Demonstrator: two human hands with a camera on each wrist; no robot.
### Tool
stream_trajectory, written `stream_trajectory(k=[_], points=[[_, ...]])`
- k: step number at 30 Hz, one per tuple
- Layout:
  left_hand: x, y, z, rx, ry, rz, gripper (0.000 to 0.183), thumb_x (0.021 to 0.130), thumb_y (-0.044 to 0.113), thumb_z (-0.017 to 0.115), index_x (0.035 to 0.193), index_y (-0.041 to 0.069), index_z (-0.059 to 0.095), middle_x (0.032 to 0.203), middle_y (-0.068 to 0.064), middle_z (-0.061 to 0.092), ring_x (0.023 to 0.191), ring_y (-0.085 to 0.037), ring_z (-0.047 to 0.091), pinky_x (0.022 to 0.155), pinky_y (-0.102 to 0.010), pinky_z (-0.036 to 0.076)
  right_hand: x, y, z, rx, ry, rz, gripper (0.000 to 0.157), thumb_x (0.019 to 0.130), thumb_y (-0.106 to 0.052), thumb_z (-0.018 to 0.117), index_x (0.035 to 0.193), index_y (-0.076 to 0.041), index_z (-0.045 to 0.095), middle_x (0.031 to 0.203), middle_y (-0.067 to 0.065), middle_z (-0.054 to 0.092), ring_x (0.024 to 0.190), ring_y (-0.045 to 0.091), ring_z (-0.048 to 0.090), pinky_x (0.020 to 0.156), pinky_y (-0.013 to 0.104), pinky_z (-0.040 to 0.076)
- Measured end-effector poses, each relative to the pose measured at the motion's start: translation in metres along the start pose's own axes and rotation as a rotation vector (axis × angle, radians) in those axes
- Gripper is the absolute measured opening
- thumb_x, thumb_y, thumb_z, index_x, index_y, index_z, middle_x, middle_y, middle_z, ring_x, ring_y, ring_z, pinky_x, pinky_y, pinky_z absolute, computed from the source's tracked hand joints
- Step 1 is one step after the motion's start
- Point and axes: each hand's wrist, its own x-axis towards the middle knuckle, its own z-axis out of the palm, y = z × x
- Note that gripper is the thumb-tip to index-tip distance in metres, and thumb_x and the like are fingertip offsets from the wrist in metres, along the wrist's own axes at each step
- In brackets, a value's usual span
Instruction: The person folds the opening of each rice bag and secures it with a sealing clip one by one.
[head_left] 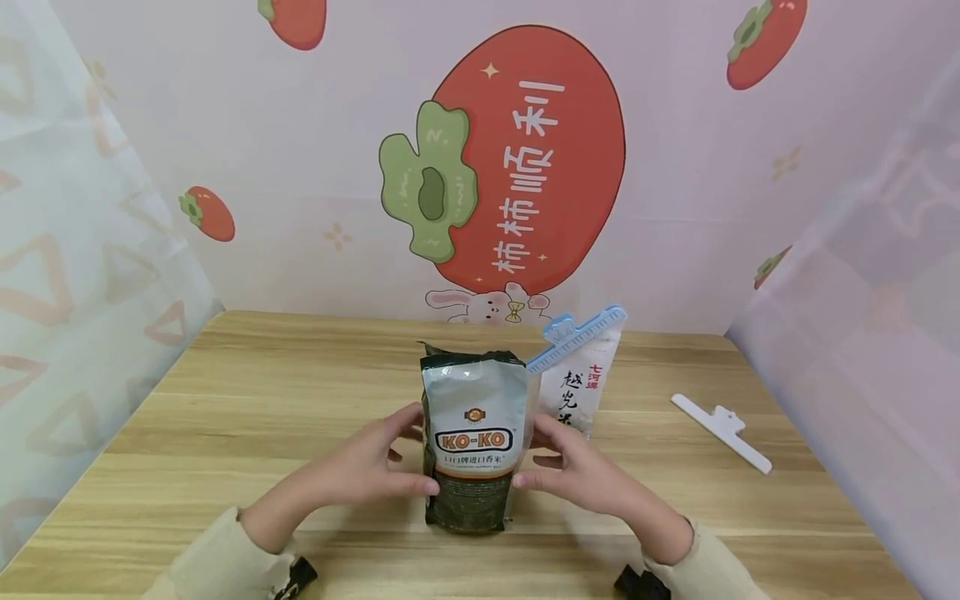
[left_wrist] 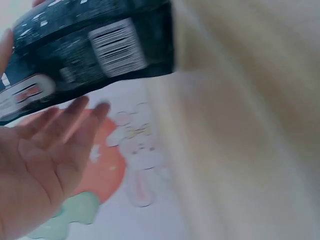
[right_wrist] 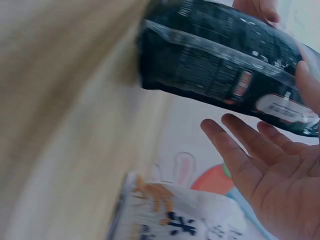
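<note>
KO-KO rice bag (head_left: 474,454) stands upright between left hand (head_left: 375,462) and right hand (head_left: 581,467), fingers spread wide, thumbs at front edges, probably to steady both sides. Beyond right fingers, white bag (head_left: 572,392); blue clip (head_left: 576,340) apparently keeps top closed.

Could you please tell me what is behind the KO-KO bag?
Behind and right of the KO-KO bag is a white bag with a blue clip. The right hand covers part of it; anything directly behind is hidden.
</note>
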Motion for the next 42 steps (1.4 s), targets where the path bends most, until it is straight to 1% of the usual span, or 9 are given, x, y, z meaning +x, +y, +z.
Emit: stream_trajectory(k=[2, 6, 10, 13, 16, 20, 28, 34, 42], points=[[0.0, 0.008, -0.008, 0.047, 0.065, 0.037, 0.085, 0.078, 0.04, 0.084, 0.147, 0.016, 0.04, 0.138, -0.009, 0.058, 0.127, -0.034, 0.055, 0.089, -0.049, 0.053, 0.001, -0.006, -0.003, -0.029, 0.027, -0.031, 0.061, 0.093, -0.018, 0.07, 0.145, -0.003, 0.041, 0.136, 0.02, 0.056, 0.125, 0.041, 0.055, 0.101, 0.056, 0.049], [0.0, 0.037, -0.028, 0.118, 0.263, 0.137, 0.091, 0.076, 0.032, 0.086, 0.151, 0.021, 0.036, 0.146, -0.005, 0.053, 0.134, -0.027, 0.05, 0.099, -0.055, 0.048, 0.003, -0.018, -0.008, -0.067, 0.097, -0.101, 0.062, 0.093, -0.015, 0.069, 0.147, -0.004, 0.039, 0.138, 0.02, 0.056, 0.126, 0.041, 0.056, 0.102, 0.057, 0.047], [0.003, 0.069, -0.042, 0.141, 0.428, 0.255, 0.078, 0.078, 0.021, 0.085, 0.146, 0.025, 0.047, 0.142, 0.003, 0.057, 0.132, -0.017, 0.05, 0.1, -0.054, 0.045, 0.007, -0.03, -0.012, -0.058, 0.182, -0.15, 0.06, 0.094, -0.012, 0.068, 0.146, -0.002, 0.04, 0.138, 0.021, 0.055, 0.127, 0.035, 0.056, 0.102, 0.051, 0.049], [0.009, 0.089, -0.045, 0.151, 0.49, 0.323, 0.061, 0.081, 0.017, 0.083, 0.136, 0.024, 0.058, 0.134, 0.005, 0.063, 0.127, -0.012, 0.054, 0.1, -0.05, 0.045, 0.012, -0.038, -0.012, -0.034, 0.244, -0.189, 0.057, 0.095, -0.01, 0.067, 0.145, -0.002, 0.042, 0.139, 0.019, 0.054, 0.126, 0.02, 0.057, 0.103, 0.044, 0.05], [0.018, 0.102, -0.042, 0.143, 0.501, 0.37, 0.047, 0.082, 0.014, 0.082, 0.126, 0.019, 0.066, 0.129, 0.004, 0.066, 0.126, -0.011, 0.056, 0.103, -0.045, 0.046, 0.018, -0.046, -0.011, 0.008, 0.291, -0.232, 0.053, 0.095, -0.009, 0.066, 0.144, -0.005, 0.045, 0.143, 0.016, 0.052, 0.126, 0.007, 0.055, 0.103, 0.036, 0.05], [0.028, 0.113, -0.034, 0.143, 0.502, 0.404, 0.035, 0.081, 0.013, 0.082, 0.115, 0.015, 0.072, 0.119, 0.002, 0.071, 0.122, -0.014, 0.059, 0.104, -0.038, 0.048, 0.025, -0.056, -0.008, 0.051, 0.355, -0.293, 0.045, 0.096, -0.008, 0.064, 0.139, -0.002, 0.051, 0.141, 0.012, 0.055, 0.125, 0.002, 0.056, 0.097, 0.028, 0.053], [0.042, 0.123, -0.025, 0.169, 0.48, 0.376, 0.019, 0.082, 0.014, 0.082, 0.1, 0.014, 0.076, 0.096, 0.004, 0.072, 0.084, -0.011, 0.061, 0.07, -0.026, 0.051, 0.034, -0.061, -0.003, 0.111, 0.463, -0.395, 0.027, 0.096, -0.001, 0.062, 0.12, 0.009, 0.061, 0.114, -0.016, 0.069, 0.106, 0.004, 0.067, 0.083, 0.026, 0.058], [0.045, 0.123, -0.023, 0.16, 0.44, 0.338, 0.009, 0.084, 0.013, 0.08, 0.092, 0.016, 0.078, 0.084, 0.009, 0.07, 0.076, -0.007, 0.058, 0.065, -0.024, 0.05, 0.038, -0.059, 0.0, 0.107, 0.507, -0.468, 0.018, 0.095, 0.001, 0.062, 0.111, 0.01, 0.065, 0.108, -0.014, 0.071, 0.097, 0.006, 0.07, 0.08, 0.025, 0.059], [0.047, 0.123, -0.025, 0.153, 0.401, 0.335, 0.007, 0.085, 0.009, 0.078, 0.091, 0.013, 0.078, 0.083, 0.004, 0.073, 0.073, -0.006, 0.062, 0.066, -0.025, 0.054, 0.039, -0.063, 0.005, 0.073, 0.584, -0.488, 0.015, 0.091, 0.003, 0.066, 0.104, 0.01, 0.069, 0.102, -0.014, 0.073, 0.09, 0.007, 0.073, 0.075, 0.028, 0.06]])
